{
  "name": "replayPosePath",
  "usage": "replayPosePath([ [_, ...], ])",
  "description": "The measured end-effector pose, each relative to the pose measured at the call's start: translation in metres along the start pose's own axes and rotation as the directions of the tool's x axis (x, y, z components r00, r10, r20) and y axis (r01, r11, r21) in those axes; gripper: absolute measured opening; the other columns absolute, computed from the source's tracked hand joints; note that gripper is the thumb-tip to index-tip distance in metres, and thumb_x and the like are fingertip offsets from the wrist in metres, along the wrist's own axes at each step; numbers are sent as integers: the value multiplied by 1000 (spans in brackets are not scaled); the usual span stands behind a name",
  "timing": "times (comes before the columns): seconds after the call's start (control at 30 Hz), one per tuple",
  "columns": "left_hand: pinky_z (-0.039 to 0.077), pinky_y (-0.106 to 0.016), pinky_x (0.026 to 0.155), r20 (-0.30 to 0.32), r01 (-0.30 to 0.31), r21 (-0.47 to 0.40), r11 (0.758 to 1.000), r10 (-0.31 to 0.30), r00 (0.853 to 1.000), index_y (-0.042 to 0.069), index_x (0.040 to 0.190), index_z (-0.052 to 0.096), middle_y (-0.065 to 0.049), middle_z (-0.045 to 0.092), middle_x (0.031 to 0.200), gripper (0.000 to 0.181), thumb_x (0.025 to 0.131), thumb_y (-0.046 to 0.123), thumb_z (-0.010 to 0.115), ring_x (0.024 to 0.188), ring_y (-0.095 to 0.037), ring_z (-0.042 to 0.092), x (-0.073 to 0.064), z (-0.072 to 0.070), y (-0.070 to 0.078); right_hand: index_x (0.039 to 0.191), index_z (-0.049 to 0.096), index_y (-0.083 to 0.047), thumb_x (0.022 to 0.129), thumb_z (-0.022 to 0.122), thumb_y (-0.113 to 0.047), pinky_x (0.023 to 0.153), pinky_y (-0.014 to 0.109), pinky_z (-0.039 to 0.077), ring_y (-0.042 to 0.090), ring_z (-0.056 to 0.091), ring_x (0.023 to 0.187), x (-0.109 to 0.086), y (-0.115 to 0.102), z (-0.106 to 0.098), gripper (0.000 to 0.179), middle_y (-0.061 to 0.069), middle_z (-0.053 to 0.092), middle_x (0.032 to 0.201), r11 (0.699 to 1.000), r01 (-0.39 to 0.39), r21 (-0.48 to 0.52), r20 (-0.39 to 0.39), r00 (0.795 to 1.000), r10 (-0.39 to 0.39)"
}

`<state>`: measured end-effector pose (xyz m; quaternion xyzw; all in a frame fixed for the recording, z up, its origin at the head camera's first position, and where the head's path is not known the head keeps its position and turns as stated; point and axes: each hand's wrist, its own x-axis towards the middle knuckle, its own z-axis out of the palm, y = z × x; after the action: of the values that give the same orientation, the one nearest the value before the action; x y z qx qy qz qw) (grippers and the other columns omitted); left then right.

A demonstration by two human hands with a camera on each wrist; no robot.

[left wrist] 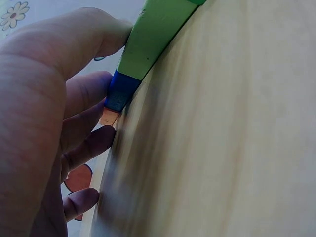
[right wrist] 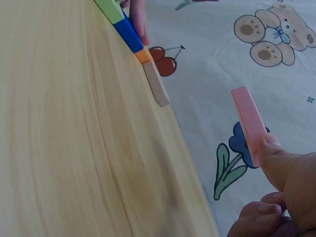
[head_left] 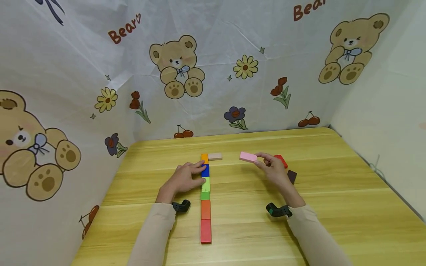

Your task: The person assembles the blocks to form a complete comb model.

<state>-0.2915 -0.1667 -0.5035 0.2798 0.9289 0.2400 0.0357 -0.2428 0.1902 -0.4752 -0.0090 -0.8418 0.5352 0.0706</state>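
Observation:
In the head view a line of coloured blocks runs away from the person: a red block (head_left: 206, 231), an orange-red block (head_left: 206, 209), a green block (head_left: 205, 195), a light green block (head_left: 206, 184), a blue block (head_left: 205, 170) and an orange block (head_left: 204, 158). A beige block (head_left: 215, 156) lies crosswise at the far end, pointing right. My left hand (head_left: 182, 178) touches the left side of the line, thumb at the light green block (left wrist: 155, 37), fingers by the blue block (left wrist: 122, 91). My right hand (head_left: 273, 170) pinches a pink block (head_left: 247, 157) by its right end, above the table.
A bright red block (head_left: 281, 161) and a dark brown block (head_left: 291, 176) lie beside the right hand, partly hidden by it. The wooden table (head_left: 332, 207) ends at a bear-print cloth (head_left: 213, 107) behind and a pale wall (head_left: 382, 111) on the right.

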Motion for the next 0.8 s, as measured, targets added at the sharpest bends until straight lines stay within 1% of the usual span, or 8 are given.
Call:
replayPosePath([
  [0.07,31,-40,101,4,3,0,1000,-3,1000,29,147,51,14,37,161,60,93,51,65,137,-15,44,0,0,0,125,67,-12,98,65,-25,56,26,26,18,30,73,1,-1,6,31,6,31,87,1000,9,-6,11,1000,-8],
  [0.2,31,-40,102,7,8,4,1000,-9,1000,30,147,50,15,36,161,60,93,52,64,137,-14,44,0,1,0,124,68,-13,97,66,-24,56,25,27,19,32,75,1,-2,15,29,6,33,87,1000,2,-21,22,1000,-1],
  [0.4,32,-39,99,1,-1,17,1000,1,1000,30,147,50,15,36,161,60,93,52,64,137,-15,44,1,0,0,123,69,-14,97,66,-23,61,26,28,21,34,79,3,-6,30,27,6,34,88,1000,-5,-23,37,999,6],
  [0.57,31,-40,101,12,4,9,1000,-4,1000,29,148,50,14,36,161,61,93,51,65,137,-16,44,0,-1,1,121,70,-12,97,67,-21,63,28,27,21,33,77,6,-8,43,27,7,35,85,1000,22,-21,59,998,-20],
  [0.8,32,-39,99,4,-11,18,1000,11,1000,29,148,50,12,36,161,61,93,52,64,138,-16,44,0,0,0,120,71,-12,96,67,-19,65,30,28,20,33,75,9,-9,60,25,6,33,81,997,60,-41,94,994,-56],
])
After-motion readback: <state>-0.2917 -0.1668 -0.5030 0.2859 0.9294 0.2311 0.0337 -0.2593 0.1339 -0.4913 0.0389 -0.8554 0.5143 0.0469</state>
